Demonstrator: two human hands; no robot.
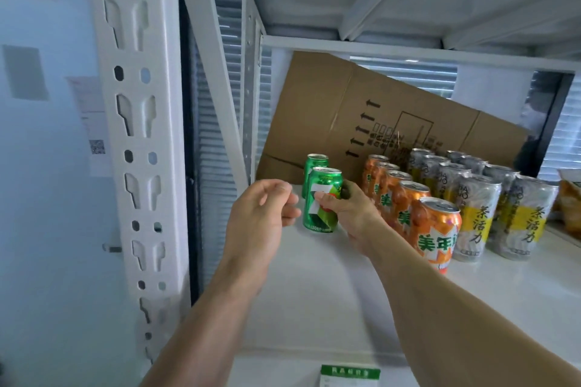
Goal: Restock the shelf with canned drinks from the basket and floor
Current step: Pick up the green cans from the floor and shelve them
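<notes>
Your shelf [330, 298] fills the view, a white board with a white slotted post [138, 135] standing at its left front corner and another board overhead. A flattened cardboard box [377, 122] leans tilted against the back of the shelf, behind the cans.

Both of your bare forearms reach up and forward over the shelf's front edge. Your right hand [345, 214] is curled round the front green can [322, 201]: the thumb lies across its label and the fingers wrap round its right side. The can stands upright with its base on the shelf. Your left hand [261, 210] hovers just left of that can, palm turned toward it, fingers loosely bent and holding nothing; the fingertips are very near the can, and you cannot tell from here whether they touch it.

A second green can [314, 166] stands upright directly behind the held one, close to the box. Just right of your right hand runs a row of orange cans [437, 232], front to back, its nearest can beside your right wrist. Right of the orange row stand two rows of silver cans [474, 220] with yellow bands, also running back toward the box. At the far right edge of the shelf, a snack bag [570, 198] is partly in view.

A small green label [350, 373] is stuck on the shelf's front edge, below and between your arms.
</notes>
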